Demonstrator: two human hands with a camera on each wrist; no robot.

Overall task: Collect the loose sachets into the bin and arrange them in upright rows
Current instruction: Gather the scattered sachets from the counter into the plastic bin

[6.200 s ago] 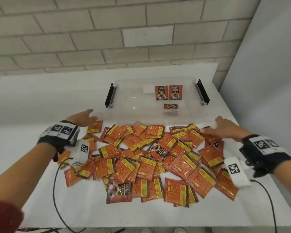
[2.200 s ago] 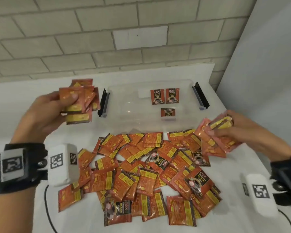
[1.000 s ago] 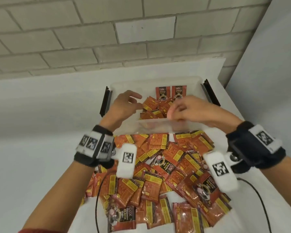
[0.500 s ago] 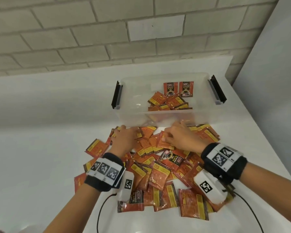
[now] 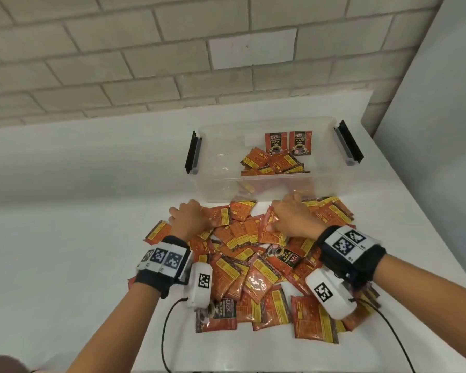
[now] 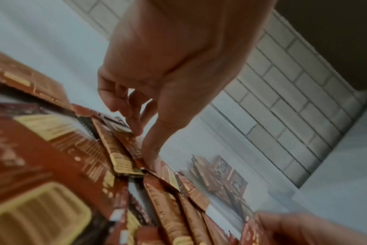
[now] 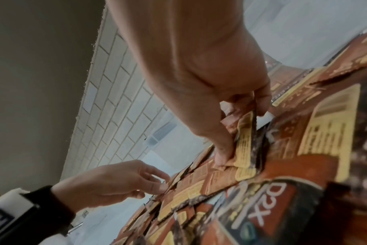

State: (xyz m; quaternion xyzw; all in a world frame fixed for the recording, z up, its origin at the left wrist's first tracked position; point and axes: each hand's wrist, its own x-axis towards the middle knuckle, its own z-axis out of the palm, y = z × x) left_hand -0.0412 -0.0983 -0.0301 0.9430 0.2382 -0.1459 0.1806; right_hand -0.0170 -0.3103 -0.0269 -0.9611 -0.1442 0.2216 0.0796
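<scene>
A clear plastic bin (image 5: 218,184) stands at the back of the white table. Two sachets (image 5: 275,142) stand upright against its far wall, and a small heap of loose sachets (image 5: 272,164) lies on its floor. A big pile of orange sachets (image 5: 253,273) covers the table in front of it. My left hand (image 5: 183,214) (image 6: 143,144) curls its fingers and thumb round sachets at the pile's far left edge. My right hand (image 5: 283,211) (image 7: 241,132) pinches a few sachets (image 7: 245,137) between thumb and fingers, close to the bin's front wall.
Black latches (image 5: 193,152) (image 5: 349,142) stick out from the bin's two ends. A brick wall (image 5: 226,49) rises behind and a grey panel (image 5: 428,117) closes the right side. Camera cables (image 5: 167,332) trail off the near table edge. Bare table (image 5: 65,238) lies to the left.
One second ago both hands were over the bin, letting sachets fall in. They came back to the pile's far edge, and the right hand has closed on a few sachets there.
</scene>
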